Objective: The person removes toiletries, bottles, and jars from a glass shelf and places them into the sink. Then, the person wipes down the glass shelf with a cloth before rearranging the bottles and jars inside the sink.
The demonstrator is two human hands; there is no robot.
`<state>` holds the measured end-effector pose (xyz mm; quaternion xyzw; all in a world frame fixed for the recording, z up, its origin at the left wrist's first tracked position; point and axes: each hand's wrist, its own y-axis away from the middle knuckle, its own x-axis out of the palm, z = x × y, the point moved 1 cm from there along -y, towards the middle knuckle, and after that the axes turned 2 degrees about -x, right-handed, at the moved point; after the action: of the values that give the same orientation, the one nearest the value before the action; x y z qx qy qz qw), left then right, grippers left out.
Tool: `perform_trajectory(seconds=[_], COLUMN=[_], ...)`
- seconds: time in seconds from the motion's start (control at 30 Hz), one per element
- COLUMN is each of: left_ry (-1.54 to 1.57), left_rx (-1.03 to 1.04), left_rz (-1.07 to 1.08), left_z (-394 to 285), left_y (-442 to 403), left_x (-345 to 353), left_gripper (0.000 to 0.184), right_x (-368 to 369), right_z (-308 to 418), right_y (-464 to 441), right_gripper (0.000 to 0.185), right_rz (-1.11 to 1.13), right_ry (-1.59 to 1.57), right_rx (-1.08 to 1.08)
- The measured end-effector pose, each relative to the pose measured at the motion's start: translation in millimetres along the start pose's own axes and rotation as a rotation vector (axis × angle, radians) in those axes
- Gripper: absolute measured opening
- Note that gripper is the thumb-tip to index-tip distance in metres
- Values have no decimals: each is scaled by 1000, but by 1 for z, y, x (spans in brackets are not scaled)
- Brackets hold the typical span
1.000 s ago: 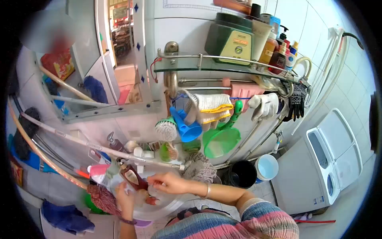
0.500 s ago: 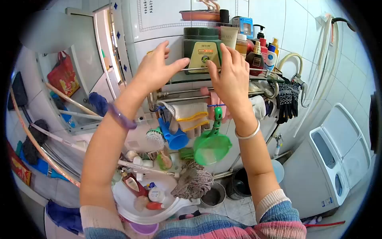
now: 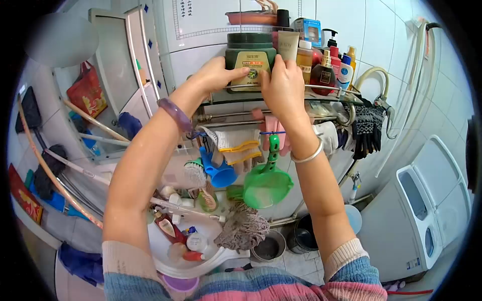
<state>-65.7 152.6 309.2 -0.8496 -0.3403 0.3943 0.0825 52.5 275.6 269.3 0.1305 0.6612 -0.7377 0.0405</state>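
Note:
A wide dark green jar with a gold label stands on the glass shelf, behind its metal rail. My left hand is closed on the jar's left side, its thumb across the label. From the other side my right hand grips it, with the fingers partly hidden behind the jar. Close to the right hand's fingers stands a pale squeeze tube. Farther right along the shelf are an amber bottle, a dark red bottle and a blue box.
Below the shelf hang cloth gloves, a blue funnel-like scoop, a green dipper and patterned black gloves. A washbasin with bottles is at lower left. A grey mop head and a white washing machine are nearby.
Both hands have come inward from beside the jar and closed on its sides. The view has shifted slightly.

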Motion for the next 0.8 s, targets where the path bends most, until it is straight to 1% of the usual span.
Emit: perform_trajectory(seconds=[0.1, 0.17, 0.27, 0.33, 0.37, 0.4, 0.47, 0.5, 0.53, 0.6, 0.63, 0.7, 0.77, 0.8], left_ry=[127, 163, 184, 232, 284, 267, 209, 292, 374, 99, -88, -203, -37, 41], left_rx=[49, 80, 115, 119, 192, 248, 403, 523, 632, 377, 436, 350, 116, 30], left_rz=[36, -11, -122, -199, -274, -253, -345, -347, -361, -545, -638, -783, -930, -1003], left_z=[3, 6, 4, -19, -15, -13, -26, -27, -26, -47, -48, -48, -60, -50], left_y=[6, 8, 12, 29, 26, 25, 52, 59, 70, 133, 156, 196, 223, 236], left_x=[-3, -6, -15, -20, -24, -32, -50, -52, -52, -45, -38, -27, -19, -24], left_gripper=[47, 46, 46, 45, 41, 46, 49, 45, 40, 44, 45, 47, 47, 47], right_x=[7, 8, 5, 0, -2, -4, -19, -26, -28, -35, -39, -47, -55, -46], right_z=[1, 5, 14, 21, 23, 26, 47, 59, 71, 100, 117, 145, 157, 170], right_y=[-1, -6, -16, -26, -31, -35, -40, -34, -29, -14, -3, 21, 37, 52], right_gripper=[40, 44, 47, 47, 47, 47, 45, 50, 48, 45, 43, 40, 47, 49], right_rz=[-46, -46, -125, -212, -241, -266, -355, -341, -332, -281, -232, -127, -81, -80], right_ry=[-65, -110, -135, -165, -200, -239, -311, -239, -325, -636, -847, -1063, -924, -934], right_rx=[-41, -60, -97, -164, -176, -186, -309, -291, -283, -172, -63, 54, -129, -151])
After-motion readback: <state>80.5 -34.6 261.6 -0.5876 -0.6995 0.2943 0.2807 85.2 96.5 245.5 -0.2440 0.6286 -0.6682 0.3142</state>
